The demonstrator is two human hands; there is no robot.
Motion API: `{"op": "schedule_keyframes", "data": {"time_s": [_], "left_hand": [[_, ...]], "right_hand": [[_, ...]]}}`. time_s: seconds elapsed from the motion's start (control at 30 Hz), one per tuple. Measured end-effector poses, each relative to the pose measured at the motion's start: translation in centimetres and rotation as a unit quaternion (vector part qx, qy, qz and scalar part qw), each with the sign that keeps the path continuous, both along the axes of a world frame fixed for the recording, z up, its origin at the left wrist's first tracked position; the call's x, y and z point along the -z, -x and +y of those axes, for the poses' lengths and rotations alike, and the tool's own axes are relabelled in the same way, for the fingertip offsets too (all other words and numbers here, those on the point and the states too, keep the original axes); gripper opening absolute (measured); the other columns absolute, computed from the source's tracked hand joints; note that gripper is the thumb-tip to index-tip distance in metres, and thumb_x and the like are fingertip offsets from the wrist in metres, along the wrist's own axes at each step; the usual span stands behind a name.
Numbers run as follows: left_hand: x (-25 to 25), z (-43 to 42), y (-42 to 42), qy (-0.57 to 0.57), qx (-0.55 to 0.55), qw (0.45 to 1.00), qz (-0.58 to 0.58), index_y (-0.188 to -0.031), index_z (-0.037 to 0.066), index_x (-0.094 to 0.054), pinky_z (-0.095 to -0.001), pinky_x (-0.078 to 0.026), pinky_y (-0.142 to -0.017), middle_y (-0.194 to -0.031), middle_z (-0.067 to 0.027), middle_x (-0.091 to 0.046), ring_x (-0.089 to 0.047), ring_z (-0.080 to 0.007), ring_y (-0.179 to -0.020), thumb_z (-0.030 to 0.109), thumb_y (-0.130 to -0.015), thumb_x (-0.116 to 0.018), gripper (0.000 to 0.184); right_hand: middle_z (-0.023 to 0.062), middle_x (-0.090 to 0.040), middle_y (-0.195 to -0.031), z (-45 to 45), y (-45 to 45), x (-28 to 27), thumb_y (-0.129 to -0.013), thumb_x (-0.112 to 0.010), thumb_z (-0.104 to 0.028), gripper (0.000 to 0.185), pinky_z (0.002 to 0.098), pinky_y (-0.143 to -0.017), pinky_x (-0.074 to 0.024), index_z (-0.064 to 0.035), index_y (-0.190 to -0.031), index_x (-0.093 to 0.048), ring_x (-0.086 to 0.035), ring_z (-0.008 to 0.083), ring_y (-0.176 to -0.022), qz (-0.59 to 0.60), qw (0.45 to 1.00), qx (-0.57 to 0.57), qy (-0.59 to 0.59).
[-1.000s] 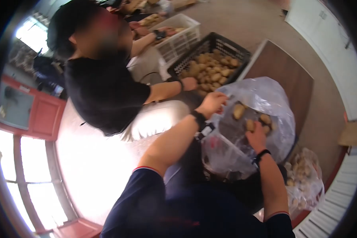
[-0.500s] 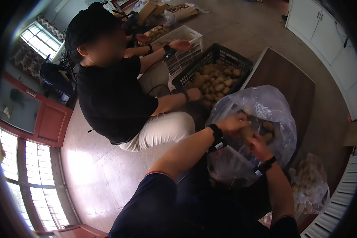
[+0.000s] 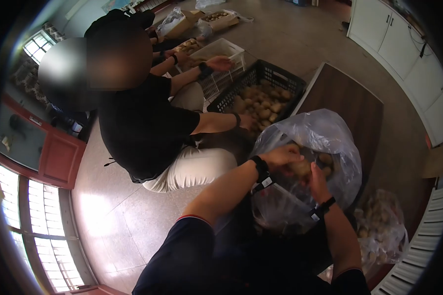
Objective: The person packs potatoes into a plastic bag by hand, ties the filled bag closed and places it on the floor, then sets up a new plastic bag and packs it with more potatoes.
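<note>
Both of my hands are over the mouth of a clear plastic bag (image 3: 337,132), which has potatoes inside. My left hand (image 3: 283,158) curls round a potato (image 3: 301,169) from the left. From the right, my right hand (image 3: 319,183) holds the same potato, thumb pointing up and fingers partly hidden behind it. More potatoes (image 3: 326,159) lie in the bag just beyond my hands. Dark bands with small white-labelled devices are on both my wrists.
A black crate (image 3: 285,76) of potatoes stands ahead, with a seated co-worker (image 3: 147,123) on the left reaching into it. Behind it is a white crate (image 3: 231,49). A brown board (image 3: 347,93) lies right of the crate; another potato bag (image 3: 384,221) sits at lower right.
My hands have shifted slightly left in view, and the right hand's thumb is now raised beside the potato. The co-worker's head and the surroundings also shift as my view moves.
</note>
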State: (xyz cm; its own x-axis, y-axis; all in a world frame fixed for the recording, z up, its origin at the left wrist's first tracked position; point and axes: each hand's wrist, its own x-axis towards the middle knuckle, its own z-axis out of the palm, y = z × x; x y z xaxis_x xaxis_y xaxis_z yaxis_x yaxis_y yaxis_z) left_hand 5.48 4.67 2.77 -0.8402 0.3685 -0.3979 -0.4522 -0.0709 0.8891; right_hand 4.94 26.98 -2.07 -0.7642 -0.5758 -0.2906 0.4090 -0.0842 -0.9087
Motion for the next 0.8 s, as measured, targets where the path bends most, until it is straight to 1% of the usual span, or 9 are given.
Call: {"op": "schedule_keyframes", "data": {"time_s": [0.13, 0.2, 0.23, 0.3, 0.33, 0.4, 0.7, 0.73, 0.8], "left_hand": [[-1.5, -1.4, 0.3, -0.054, -0.063, 0.996, -0.021, -0.119, 0.004, -0.052, -0.0316, -0.054, -0.056, -0.104, -0.0130, -0.063, -0.065, -0.0203, -0.069, 0.041, -0.095, -0.062, 0.045], [-1.4, -2.2, 0.6, -0.113, -0.162, 0.980, -0.024, -0.119, 0.005, -0.052, -0.0312, -0.052, -0.054, -0.103, -0.0112, -0.064, -0.064, -0.0206, -0.066, 0.038, -0.097, -0.058, 0.040], [-1.1, -2.9, 0.7, -0.146, -0.181, 0.972, -0.014, -0.119, 0.006, -0.053, -0.0312, -0.052, -0.053, -0.102, -0.0111, -0.064, -0.064, -0.0213, -0.066, 0.036, -0.098, -0.056, 0.037], [-1.0, -4.0, 0.9, -0.165, -0.231, 0.959, -0.013, -0.119, 0.007, -0.053, -0.0313, -0.051, -0.054, -0.102, -0.0114, -0.064, -0.063, -0.0212, -0.066, 0.036, -0.099, -0.056, 0.035], [-1.1, -4.4, 1.0, -0.183, -0.280, 0.942, -0.012, -0.118, 0.008, -0.053, -0.0313, -0.051, -0.054, -0.102, -0.0118, -0.064, -0.063, -0.0211, -0.066, 0.035, -0.099, -0.055, 0.034], [-0.8, -5.4, 1.2, -0.224, -0.337, 0.915, 0.004, -0.114, 0.008, -0.053, -0.0350, -0.050, -0.059, -0.103, -0.0118, -0.064, -0.061, -0.0245, -0.071, 0.031, -0.100, -0.053, 0.027], [5.2, -10.6, 3.1, -0.261, -0.493, 0.830, -0.028, -0.122, 0.005, -0.050, -0.0435, -0.053, -0.076, -0.119, -0.0124, -0.058, -0.059, -0.0296, -0.100, 0.026, -0.100, -0.050, 0.030], [9.6, -12.2, 3.8, 0.026, -0.463, 0.871, 0.160, -0.123, 0.004, -0.050, -0.0462, -0.054, -0.080, -0.123, -0.0136, -0.055, -0.058, -0.0315, -0.104, 0.024, -0.100, -0.050, 0.030], [12.0, -13.6, 4.0, 0.305, -0.372, 0.812, 0.331, -0.124, 0.003, -0.049, -0.0489, -0.055, -0.083, -0.127, -0.0148, -0.053, -0.057, -0.0334, -0.108, 0.023, -0.100, -0.049, 0.030]], "right_hand": [[0.0007, -0.060, -0.089, 1.1, 0.6, 3.6, -0.101, -0.049, -0.039, 0.033, 0.0251, -0.061, -0.0454, -0.0084, -0.111, -0.058, -0.057, 0.0109, -0.073, 0.040, 0.986, 0.100, -0.129], [0.0027, -0.060, -0.089, 1.6, 1.2, 5.5, -0.098, -0.055, -0.034, 0.032, 0.0292, -0.064, -0.0482, -0.0051, -0.111, -0.058, -0.060, 0.0145, -0.078, 0.230, 0.931, 0.133, -0.249], [0.0027, -0.060, -0.089, 2.0, 1.5, 5.8, -0.098, -0.055, -0.034, 0.032, 0.0292, -0.064, -0.0482, -0.0051, -0.111, -0.058, -0.060, 0.0145, -0.078, 0.231, 0.931, 0.133, -0.248], [0.0150, -0.065, -0.100, 2.6, 1.7, 5.7, -0.092, -0.064, -0.030, 0.038, 0.0396, -0.083, -0.0492, 0.0000, -0.115, -0.056, -0.064, 0.0310, -0.092, 0.268, 0.894, 0.127, -0.335], [0.0150, -0.065, -0.100, 2.8, 1.6, 5.3, -0.092, -0.064, -0.030, 0.038, 0.0396, -0.083, -0.0492, 0.0000, -0.115, -0.056, -0.064, 0.0310, -0.092, 0.268, 0.894, 0.127, -0.336], [0.0185, -0.063, -0.105, 2.9, 1.5, 4.6, -0.088, -0.067, -0.027, 0.038, 0.0430, -0.086, -0.0484, -0.0020, -0.115, -0.057, -0.061, 0.0359, -0.101, 0.338, 0.819, 0.127, -0.447], [0.0161, -0.047, -0.130, 2.6, 0.9, 3.2, -0.082, -0.069, -0.022, 0.049, 0.0481, -0.091, -0.0485, -0.0084, -0.125, -0.051, -0.055, 0.0383, -0.113, 0.307, 0.767, 0.101, -0.555], [0.0157, -0.045, -0.132, 2.4, 0.9, 3.0, -0.082, -0.069, -0.021, 0.049, 0.0485, -0.091, -0.0490, -0.0087, -0.126, -0.051, -0.055, 0.0384, -0.113, 0.307, 0.769, 0.104, -0.551], [0.0156, -0.041, -0.138, 2.5, 0.9, 2.9, -0.082, -0.069, -0.020, 0.052, 0.0491, -0.090, -0.0498, -0.0081, -0.129, -0.048, -0.056, 0.0388, -0.113, 0.311, 0.751, 0.096, -0.574]]}}
